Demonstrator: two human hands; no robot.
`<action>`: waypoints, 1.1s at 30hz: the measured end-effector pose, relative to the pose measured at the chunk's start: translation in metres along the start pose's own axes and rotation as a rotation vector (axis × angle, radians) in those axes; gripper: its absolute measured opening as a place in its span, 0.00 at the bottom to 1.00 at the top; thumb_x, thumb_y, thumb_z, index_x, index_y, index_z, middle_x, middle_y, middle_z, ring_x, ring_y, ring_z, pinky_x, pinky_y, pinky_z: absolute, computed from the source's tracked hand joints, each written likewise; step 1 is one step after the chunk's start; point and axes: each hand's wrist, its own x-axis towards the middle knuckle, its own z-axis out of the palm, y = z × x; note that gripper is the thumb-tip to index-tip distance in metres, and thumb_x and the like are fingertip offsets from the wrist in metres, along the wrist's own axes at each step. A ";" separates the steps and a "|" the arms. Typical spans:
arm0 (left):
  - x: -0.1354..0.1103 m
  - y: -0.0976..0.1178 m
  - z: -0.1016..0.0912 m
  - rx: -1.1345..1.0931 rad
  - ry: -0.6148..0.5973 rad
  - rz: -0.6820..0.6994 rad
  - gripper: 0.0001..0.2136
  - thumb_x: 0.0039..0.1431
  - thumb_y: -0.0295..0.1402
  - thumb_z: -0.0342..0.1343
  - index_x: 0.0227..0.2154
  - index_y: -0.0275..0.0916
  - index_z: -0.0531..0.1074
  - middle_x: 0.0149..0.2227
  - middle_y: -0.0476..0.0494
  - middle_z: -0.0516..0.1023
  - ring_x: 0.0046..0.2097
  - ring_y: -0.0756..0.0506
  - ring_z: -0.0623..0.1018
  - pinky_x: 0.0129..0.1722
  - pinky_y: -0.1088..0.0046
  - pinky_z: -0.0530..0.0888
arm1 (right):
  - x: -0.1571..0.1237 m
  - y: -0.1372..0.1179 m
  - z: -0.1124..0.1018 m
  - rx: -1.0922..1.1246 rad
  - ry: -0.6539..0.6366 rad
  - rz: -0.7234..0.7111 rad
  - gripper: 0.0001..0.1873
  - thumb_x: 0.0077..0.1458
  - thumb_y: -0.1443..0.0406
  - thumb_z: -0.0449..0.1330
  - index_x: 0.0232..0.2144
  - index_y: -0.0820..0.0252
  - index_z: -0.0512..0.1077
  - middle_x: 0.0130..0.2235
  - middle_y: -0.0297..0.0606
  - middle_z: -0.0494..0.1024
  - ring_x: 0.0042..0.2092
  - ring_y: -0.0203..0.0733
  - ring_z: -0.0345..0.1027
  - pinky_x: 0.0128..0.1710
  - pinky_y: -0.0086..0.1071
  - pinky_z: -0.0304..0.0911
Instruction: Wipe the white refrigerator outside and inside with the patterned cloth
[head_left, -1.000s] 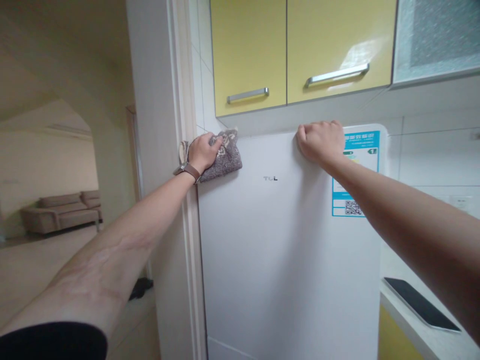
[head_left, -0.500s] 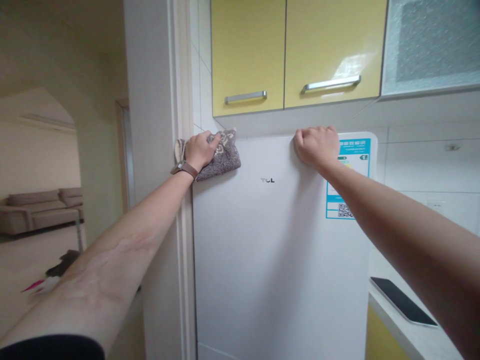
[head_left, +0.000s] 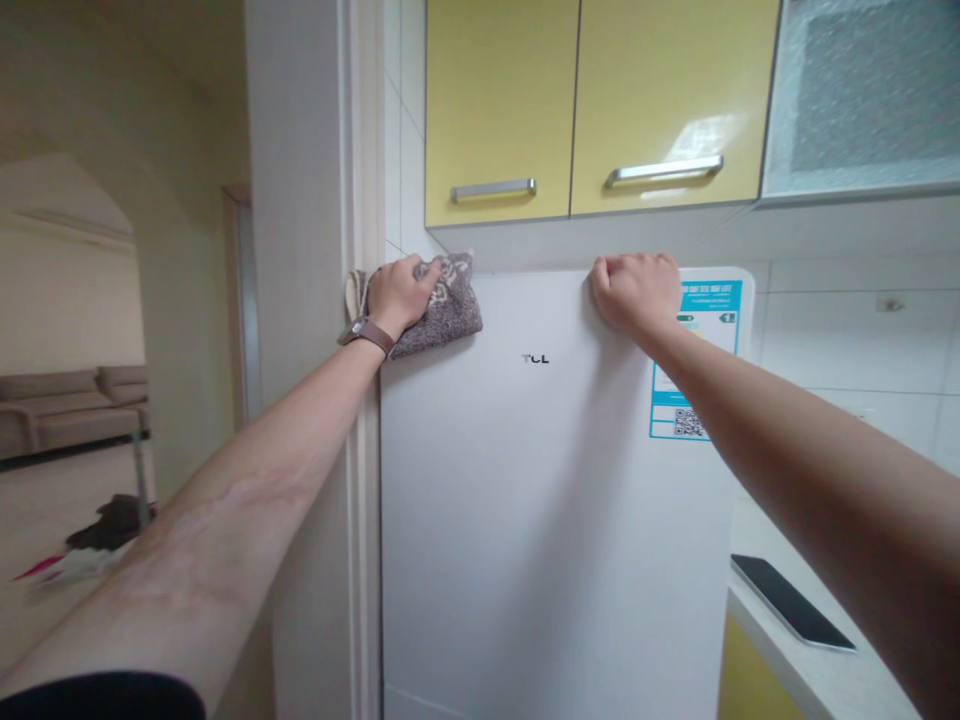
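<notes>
Patterned terry cloth (head_left: 456,318): grey-brown with cream motifs, bunched under the left hand at the refrigerator's upper left corner, beside the door frame; it keeps the place it had a second ago.
Left hand (head_left: 401,297): closed over the cloth, thumb lying along it, the other fingertips hidden.
Wristwatch (head_left: 373,337): brown strap, on the left wrist, just below the cloth.
Right hand (head_left: 637,290): curled like a loose fist over the refrigerator's top edge, its place unchanged; the fingertips are out of sight, so whether they grip cannot be told.
Refrigerator (head_left: 480,520): white, shut, with a TCL logo (head_left: 535,359) between the two hands and a blue-bordered energy label (head_left: 666,398) partly covered by the right forearm.
Yellow cabinets (head_left: 499,100): above the refrigerator, both doors shut.
Phone or tablet (head_left: 791,603): lying screen up on the counter (head_left: 892,685), further left in view than a second ago.
Sofa (head_left: 75,410): far left, now cut off by the view's edge.
Dark heap (head_left: 109,522): on the floor, showing more fully past the left forearm than before.
</notes>
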 end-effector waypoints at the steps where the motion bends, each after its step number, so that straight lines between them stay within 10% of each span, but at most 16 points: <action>1: 0.000 0.000 0.000 -0.007 0.000 0.000 0.27 0.70 0.58 0.40 0.41 0.44 0.77 0.44 0.36 0.82 0.48 0.36 0.78 0.43 0.66 0.68 | 0.000 0.000 0.000 0.003 0.006 -0.002 0.40 0.71 0.52 0.34 0.42 0.71 0.80 0.42 0.59 0.80 0.52 0.58 0.72 0.56 0.51 0.56; 18: -0.003 -0.001 -0.001 -0.098 0.008 -0.022 0.28 0.67 0.59 0.39 0.42 0.45 0.76 0.46 0.36 0.81 0.54 0.35 0.75 0.49 0.64 0.68 | 0.000 -0.002 -0.004 -0.006 -0.026 0.020 0.40 0.72 0.51 0.33 0.44 0.69 0.80 0.43 0.58 0.80 0.53 0.57 0.71 0.57 0.52 0.55; 33: -0.021 0.011 -0.049 -0.098 -0.008 -0.014 0.31 0.67 0.61 0.36 0.49 0.48 0.77 0.49 0.39 0.81 0.60 0.35 0.72 0.54 0.61 0.65 | -0.007 0.000 -0.022 0.044 -0.047 0.017 0.38 0.73 0.53 0.34 0.45 0.74 0.76 0.42 0.60 0.79 0.52 0.51 0.67 0.56 0.46 0.53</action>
